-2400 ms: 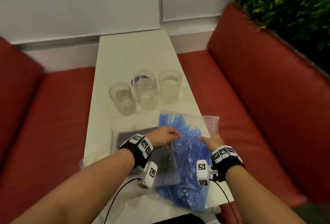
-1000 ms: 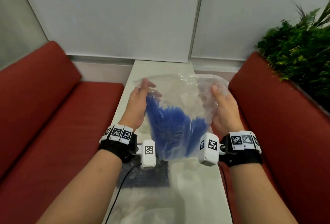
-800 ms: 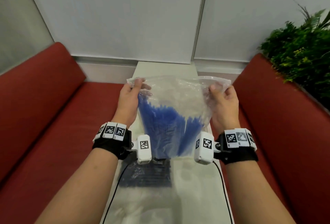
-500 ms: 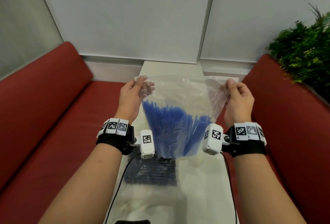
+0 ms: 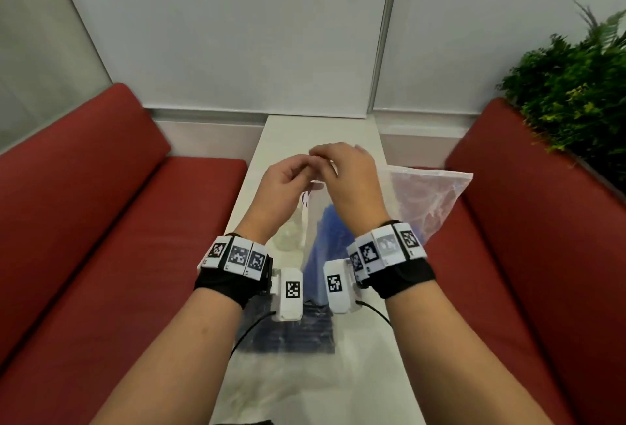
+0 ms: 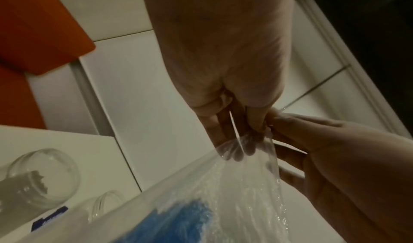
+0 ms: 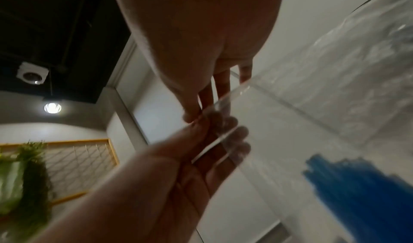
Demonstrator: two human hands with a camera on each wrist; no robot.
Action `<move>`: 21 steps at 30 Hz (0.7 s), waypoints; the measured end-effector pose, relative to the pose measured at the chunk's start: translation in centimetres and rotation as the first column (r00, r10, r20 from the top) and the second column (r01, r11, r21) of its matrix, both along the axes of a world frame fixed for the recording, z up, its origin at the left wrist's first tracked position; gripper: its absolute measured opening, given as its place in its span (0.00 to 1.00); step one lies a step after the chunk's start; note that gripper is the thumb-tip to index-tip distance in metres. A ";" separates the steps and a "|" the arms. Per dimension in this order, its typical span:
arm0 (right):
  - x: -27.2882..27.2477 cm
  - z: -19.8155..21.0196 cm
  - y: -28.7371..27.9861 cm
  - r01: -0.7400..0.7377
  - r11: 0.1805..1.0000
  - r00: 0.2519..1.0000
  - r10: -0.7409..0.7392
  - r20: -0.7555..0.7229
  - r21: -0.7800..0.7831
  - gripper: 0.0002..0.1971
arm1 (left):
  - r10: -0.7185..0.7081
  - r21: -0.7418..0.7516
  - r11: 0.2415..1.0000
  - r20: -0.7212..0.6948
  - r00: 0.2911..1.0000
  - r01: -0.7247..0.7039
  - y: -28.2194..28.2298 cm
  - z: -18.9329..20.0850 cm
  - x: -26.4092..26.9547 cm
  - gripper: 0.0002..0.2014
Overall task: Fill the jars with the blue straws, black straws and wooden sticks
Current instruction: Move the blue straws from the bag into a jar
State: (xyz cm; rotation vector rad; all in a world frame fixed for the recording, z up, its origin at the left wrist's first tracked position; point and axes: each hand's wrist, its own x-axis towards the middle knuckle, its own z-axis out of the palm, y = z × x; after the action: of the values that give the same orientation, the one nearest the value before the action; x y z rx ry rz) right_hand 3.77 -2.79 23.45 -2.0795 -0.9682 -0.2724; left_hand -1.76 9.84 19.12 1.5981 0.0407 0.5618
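Observation:
A clear zip bag [image 5: 430,194] of blue straws [image 5: 325,238] hangs upright above the white table [image 5: 318,129]. My left hand [image 5: 298,170] and right hand [image 5: 325,157] meet at the bag's top left corner. Each pinches the bag's top edge [image 6: 257,137] between thumb and fingers. The right corner sticks out free. The wrist views show the bag [image 7: 312,105] and blue straws [image 7: 357,193] [image 6: 178,225] below the fingers. A flat bag of black straws [image 5: 291,329] lies on the table under my wrists. Glass jars [image 6: 42,176] stand behind the bag; one jar [image 5: 288,238] shows below my left hand.
Red bench seats [image 5: 101,255] run along both sides of the narrow table. A green plant [image 5: 576,92] stands behind the right bench. More pale plastic [image 5: 298,387] lies on the near end of the table; I cannot tell its contents.
The bag was lifted off the table and held by its two top corners. My right hand has now let go of the right corner and moved left to meet the left hand.

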 end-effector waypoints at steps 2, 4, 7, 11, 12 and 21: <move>0.0 -0.3 0.3 0.016 0.999 0.999 -0.015 -0.037 0.029 0.12 | 0.030 0.061 0.998 -0.019 0.999 -0.028 -0.3 -0.1 0.0 0.11; 0.1 -0.5 0.3 0.036 0.999 0.997 -0.033 -0.067 0.035 0.12 | 0.055 0.055 0.997 -0.028 0.998 -0.053 -0.6 -0.3 -0.1 0.10; 0.3 -0.7 0.4 0.039 0.999 0.996 -0.036 -0.087 0.033 0.11 | 0.080 0.011 0.997 -0.021 0.997 -0.079 -0.9 -0.3 -0.2 0.09; 0.6 -1.3 0.7 0.129 0.991 0.990 -0.126 0.060 -0.046 0.10 | 0.130 0.002 0.992 0.013 0.991 -0.130 -1.1 -0.1 -0.3 0.10; 0.8 -1.6 0.5 0.167 0.982 0.979 -0.154 0.136 -0.091 0.10 | 0.150 0.020 0.988 0.029 0.988 -0.151 -1.1 0.0 -0.3 0.10; 5.3 -3.7 -5.6 0.365 0.913 0.918 -0.320 0.235 -0.182 0.10 | 0.359 -0.124 0.931 0.122 0.925 -0.344 1.5 0.1 -0.7 0.11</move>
State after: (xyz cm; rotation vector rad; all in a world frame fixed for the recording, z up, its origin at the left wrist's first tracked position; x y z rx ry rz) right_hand 9.04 -8.36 19.70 -2.4672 -0.7676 -0.5901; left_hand -2.47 11.37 19.26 1.4554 0.2504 0.9387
